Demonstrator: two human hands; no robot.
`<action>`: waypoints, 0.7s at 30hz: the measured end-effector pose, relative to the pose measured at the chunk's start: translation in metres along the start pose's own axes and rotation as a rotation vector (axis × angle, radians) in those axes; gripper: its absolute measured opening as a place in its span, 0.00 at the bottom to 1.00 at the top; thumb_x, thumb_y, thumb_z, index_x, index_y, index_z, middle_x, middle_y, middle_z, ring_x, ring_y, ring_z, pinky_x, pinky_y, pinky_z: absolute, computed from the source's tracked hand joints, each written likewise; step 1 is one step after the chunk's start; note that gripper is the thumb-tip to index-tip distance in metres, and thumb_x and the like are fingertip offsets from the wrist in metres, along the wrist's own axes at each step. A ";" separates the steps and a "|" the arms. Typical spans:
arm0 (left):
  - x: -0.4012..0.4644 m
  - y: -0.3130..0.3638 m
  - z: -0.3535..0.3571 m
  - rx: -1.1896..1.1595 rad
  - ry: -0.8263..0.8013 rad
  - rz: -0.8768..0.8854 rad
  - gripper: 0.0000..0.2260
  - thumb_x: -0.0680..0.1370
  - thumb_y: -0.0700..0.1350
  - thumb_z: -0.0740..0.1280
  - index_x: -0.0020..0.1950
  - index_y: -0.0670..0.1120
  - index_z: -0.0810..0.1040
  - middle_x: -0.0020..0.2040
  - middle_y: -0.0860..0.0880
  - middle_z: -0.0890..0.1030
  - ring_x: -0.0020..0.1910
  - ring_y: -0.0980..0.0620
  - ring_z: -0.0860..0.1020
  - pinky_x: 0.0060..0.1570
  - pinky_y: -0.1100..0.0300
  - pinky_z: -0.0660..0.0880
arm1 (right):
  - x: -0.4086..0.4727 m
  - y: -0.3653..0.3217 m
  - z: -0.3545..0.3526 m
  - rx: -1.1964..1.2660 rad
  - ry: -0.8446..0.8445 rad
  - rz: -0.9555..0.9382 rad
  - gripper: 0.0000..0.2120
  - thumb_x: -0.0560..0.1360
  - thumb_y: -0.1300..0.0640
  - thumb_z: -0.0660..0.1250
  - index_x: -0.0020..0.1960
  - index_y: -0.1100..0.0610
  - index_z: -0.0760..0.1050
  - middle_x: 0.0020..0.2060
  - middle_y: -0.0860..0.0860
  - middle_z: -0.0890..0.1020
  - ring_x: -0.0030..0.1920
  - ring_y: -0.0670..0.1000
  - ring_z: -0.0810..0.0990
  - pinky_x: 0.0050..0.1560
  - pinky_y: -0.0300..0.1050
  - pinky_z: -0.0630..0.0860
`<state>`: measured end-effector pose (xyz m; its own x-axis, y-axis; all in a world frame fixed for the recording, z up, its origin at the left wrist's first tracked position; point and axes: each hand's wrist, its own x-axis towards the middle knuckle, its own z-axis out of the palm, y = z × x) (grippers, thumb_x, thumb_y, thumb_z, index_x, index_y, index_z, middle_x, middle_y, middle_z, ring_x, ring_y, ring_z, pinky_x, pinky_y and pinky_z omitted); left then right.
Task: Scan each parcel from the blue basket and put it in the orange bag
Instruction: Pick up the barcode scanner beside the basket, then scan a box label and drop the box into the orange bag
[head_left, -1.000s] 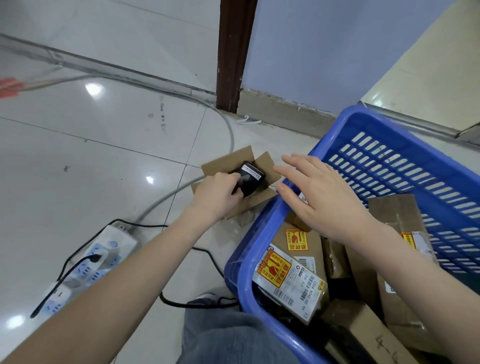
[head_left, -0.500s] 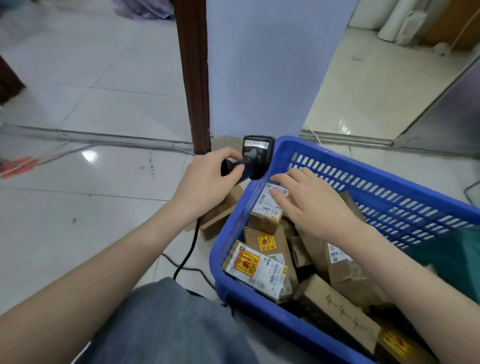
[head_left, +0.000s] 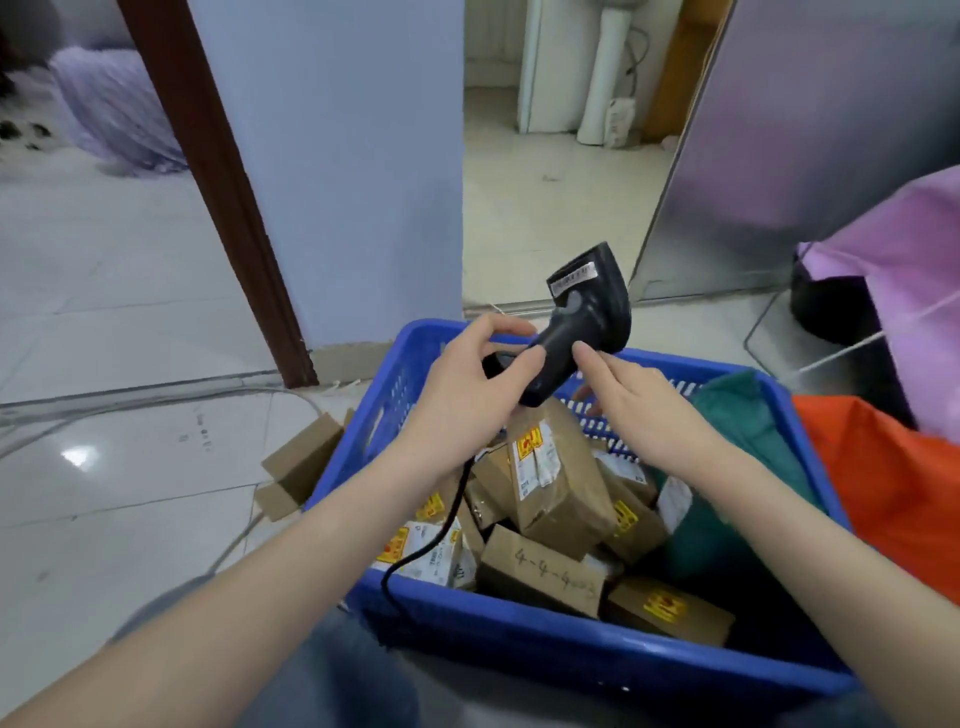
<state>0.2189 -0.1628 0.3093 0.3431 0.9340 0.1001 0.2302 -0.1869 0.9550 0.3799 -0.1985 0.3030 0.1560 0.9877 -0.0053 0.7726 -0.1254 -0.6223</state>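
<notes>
A blue basket (head_left: 571, 649) on the floor in front of me holds several brown cardboard parcels with white and yellow labels; the biggest parcel (head_left: 561, 483) lies tilted on top. Above the basket's far side I hold a black handheld scanner (head_left: 592, 306), head up. My left hand (head_left: 467, 400) pinches the lower end of its handle. My right hand (head_left: 639, 410) grips the handle from the right, thumb on top and fingers underneath. The scanner's black cable (head_left: 436, 540) hangs down over the parcels. The orange bag (head_left: 893, 493) lies just right of the basket.
A green bag (head_left: 737, 415) sits in the basket's right side. A pink bag (head_left: 909, 270) stands behind the orange one. An opened cardboard box (head_left: 301, 462) lies on the floor left of the basket. A brown door frame (head_left: 208, 182) and blue wall rise behind.
My left hand has lifted the scanner from the cardboard on the floor to above the basket. My right hand has left the parcels and come up onto the scanner's handle.
</notes>
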 end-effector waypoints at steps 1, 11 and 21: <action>-0.003 0.005 0.011 -0.039 -0.023 -0.015 0.08 0.78 0.48 0.66 0.56 0.55 0.75 0.47 0.55 0.81 0.39 0.60 0.81 0.39 0.65 0.77 | -0.006 0.008 -0.006 0.132 -0.005 0.073 0.22 0.81 0.41 0.48 0.57 0.53 0.75 0.47 0.51 0.82 0.46 0.49 0.80 0.47 0.44 0.74; 0.001 0.011 0.088 -0.157 -0.320 -0.092 0.23 0.79 0.43 0.64 0.71 0.54 0.61 0.57 0.54 0.79 0.50 0.52 0.82 0.55 0.49 0.78 | -0.022 0.070 -0.031 0.977 0.092 0.333 0.18 0.79 0.45 0.59 0.63 0.54 0.74 0.53 0.54 0.84 0.52 0.54 0.83 0.53 0.52 0.81; 0.034 -0.016 0.107 0.110 -0.433 0.042 0.09 0.80 0.45 0.62 0.58 0.51 0.78 0.52 0.58 0.82 0.53 0.66 0.77 0.51 0.77 0.70 | -0.024 0.107 -0.029 0.902 0.203 0.264 0.11 0.78 0.54 0.65 0.58 0.55 0.76 0.51 0.54 0.84 0.50 0.53 0.84 0.50 0.49 0.81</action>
<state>0.3242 -0.1604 0.2676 0.6985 0.7156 -0.0102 0.2955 -0.2754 0.9148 0.4766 -0.2378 0.2587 0.4265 0.8922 -0.1486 -0.0533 -0.1392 -0.9888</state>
